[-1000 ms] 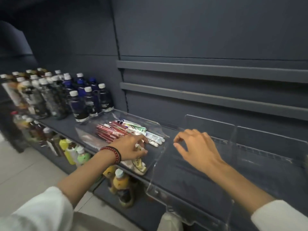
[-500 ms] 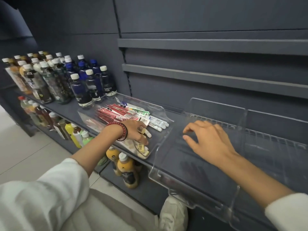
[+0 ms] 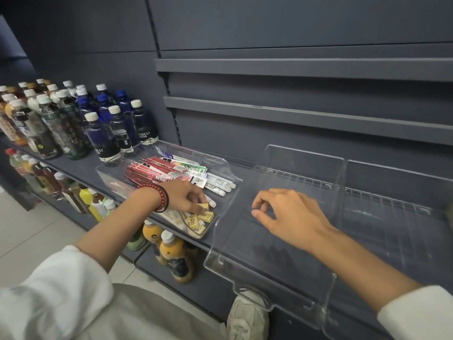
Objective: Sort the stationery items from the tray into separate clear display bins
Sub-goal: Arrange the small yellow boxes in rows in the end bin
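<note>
Clear tray [image 3: 196, 153] at the front edge of the shelf [image 3: 81, 168], its right wall touching a clear bin [image 3: 301, 153]. Inside: red packs [image 3: 152, 171] across the back, white pens [image 3: 218, 181] at the right rear, yellow erasers [image 3: 196, 220] heaped in the front corner. Bin's front lip jutting out beyond the shelf edge. Right of it, wall to wall, a second bin [image 3: 404, 217], also clear.

Dark grey shelf running left to right, backed by a dark grey panel [image 3: 294, 25] with two rails [image 3: 294, 67] higher up. Bottles [image 3: 105, 128] in rows at the left end of the shelf, close against the tray's rear left corner. Lower bottles [image 3: 171, 249] on another level beneath, under the tray. Pale tiled floor [image 3: 24, 229] at the left; a light shoe [image 3: 247, 317] below the bin's lip.

Left hand [image 3: 186, 197] down in the front half of the tray, palm down, fingertips closed in a pinch on one eraser [image 3: 204, 206] at the top of the heap. Red bead bracelet [image 3: 160, 197] round the wrist, forearm bare, white sleeve [image 3: 56, 290] bunched near the elbow.

Right hand [image 3: 291, 217] inside the first bin, near its left wall, palm down, fingers loosely bent with the thumb tucked under, gripping nothing. Touching the bin floor or just above it: cannot tell. Forearm slanting back toward the lower right, ending in a white cuff [image 3: 421, 315].
</note>
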The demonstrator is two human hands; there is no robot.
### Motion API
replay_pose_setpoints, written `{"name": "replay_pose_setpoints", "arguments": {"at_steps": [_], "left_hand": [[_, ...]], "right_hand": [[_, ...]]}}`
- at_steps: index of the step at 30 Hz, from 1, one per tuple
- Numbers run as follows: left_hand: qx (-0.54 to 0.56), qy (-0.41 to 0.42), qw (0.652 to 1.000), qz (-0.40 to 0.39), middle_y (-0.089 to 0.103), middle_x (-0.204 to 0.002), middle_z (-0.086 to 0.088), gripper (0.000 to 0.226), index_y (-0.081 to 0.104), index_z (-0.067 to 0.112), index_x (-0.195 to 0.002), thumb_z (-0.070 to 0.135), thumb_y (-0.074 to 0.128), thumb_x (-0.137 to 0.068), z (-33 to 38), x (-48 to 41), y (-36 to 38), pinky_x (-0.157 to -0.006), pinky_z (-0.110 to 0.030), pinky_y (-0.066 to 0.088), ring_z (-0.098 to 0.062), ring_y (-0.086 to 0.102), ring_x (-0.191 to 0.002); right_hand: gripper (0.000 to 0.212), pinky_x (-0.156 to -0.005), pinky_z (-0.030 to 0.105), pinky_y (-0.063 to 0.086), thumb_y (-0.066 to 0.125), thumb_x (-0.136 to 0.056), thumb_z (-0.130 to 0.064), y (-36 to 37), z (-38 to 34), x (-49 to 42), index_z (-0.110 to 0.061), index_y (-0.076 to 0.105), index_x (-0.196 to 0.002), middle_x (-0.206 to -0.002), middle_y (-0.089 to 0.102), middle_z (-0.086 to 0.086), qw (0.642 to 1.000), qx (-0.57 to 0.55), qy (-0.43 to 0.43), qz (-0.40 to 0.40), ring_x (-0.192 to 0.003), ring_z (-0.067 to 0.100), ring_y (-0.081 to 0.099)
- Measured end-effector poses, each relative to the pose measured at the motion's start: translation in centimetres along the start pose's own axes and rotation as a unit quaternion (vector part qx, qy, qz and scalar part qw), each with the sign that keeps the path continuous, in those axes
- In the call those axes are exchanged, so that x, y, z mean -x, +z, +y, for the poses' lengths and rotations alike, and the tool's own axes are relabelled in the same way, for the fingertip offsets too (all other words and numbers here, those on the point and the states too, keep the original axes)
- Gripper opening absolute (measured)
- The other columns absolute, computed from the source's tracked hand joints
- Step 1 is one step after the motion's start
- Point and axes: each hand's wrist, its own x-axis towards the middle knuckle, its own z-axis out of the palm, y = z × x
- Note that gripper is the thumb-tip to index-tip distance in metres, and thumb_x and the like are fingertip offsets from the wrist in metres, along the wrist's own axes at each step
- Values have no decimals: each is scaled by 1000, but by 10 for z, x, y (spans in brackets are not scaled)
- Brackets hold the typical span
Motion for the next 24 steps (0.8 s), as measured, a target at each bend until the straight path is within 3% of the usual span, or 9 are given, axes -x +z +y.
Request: {"name": "replay_pose_setpoints", "arguments": {"at_steps": [6,10,15,20,24], "left_hand": [[-65,-1,998,-23,63,-102,16,41,56,38,-117,55,63,-81,8,4,-3,-88,-28,48,-5,59,-90],[-41,-15,997,-62,56,-103,20,56,51,39,-123,51,73,-73,12,6,-4,-83,-23,42,-6,55,-96],[-26,-29,995,-88,53,-114,16,73,43,34,-132,49,78,-69,18,12,-3,-90,-24,42,-9,52,-103],[-57,-29,995,-80,55,-122,12,83,44,34,-134,56,80,-62,28,22,-5,-91,-23,40,-10,52,-102],[-58,-36,995,-67,57,-108,15,77,49,36,-128,52,83,-61,30,25,-5,-90,-23,42,-12,56,-106]], "right_hand": [[16,-76,23,30,48,-97,-41,-1,1,1,-33,60,-103,-100,62,-17,1000,-5,-3,-2,-86,2,49],[16,-76,22,29,48,-97,-41,-1,0,2,-33,60,-104,-101,62,-17,1000,-4,-2,-5,-97,3,56],[16,-77,22,30,48,-97,-40,0,0,2,-34,60,-104,-100,62,-16,1000,-7,-1,-12,-96,3,57],[14,-77,21,30,49,-96,-40,0,-1,3,-34,60,-101,-98,61,-17,1000,-3,-2,-18,-83,1,49],[13,-74,20,30,49,-96,-39,0,-1,3,-34,60,-100,-97,60,-18,1000,0,-2,-18,-80,0,46]]}}
